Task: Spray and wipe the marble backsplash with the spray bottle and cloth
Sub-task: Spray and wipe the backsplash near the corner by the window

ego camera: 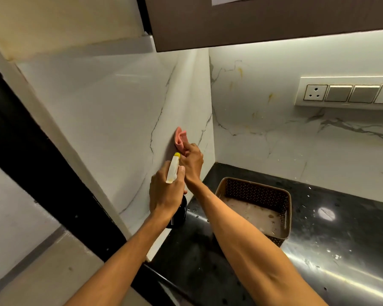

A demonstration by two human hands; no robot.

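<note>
My left hand (166,191) grips a spray bottle (173,167) with a white trigger head, a yellow nozzle tip and a dark body, its nozzle aimed at the left marble wall. Just beyond it, my right hand (191,160) presses a bunched pink cloth (180,138) flat against that white, grey-veined marble backsplash (119,120), close to the inner corner. My two wrists nearly cross. The bottle's lower body is partly hidden behind my left hand.
A brown perforated basket (284,208) stands on the black speckled countertop (329,250), right of my right forearm. The rear marble wall (263,120) carries a switch and socket panel (345,92). A dark cabinet (252,21) overhangs above. The counter ends at the left.
</note>
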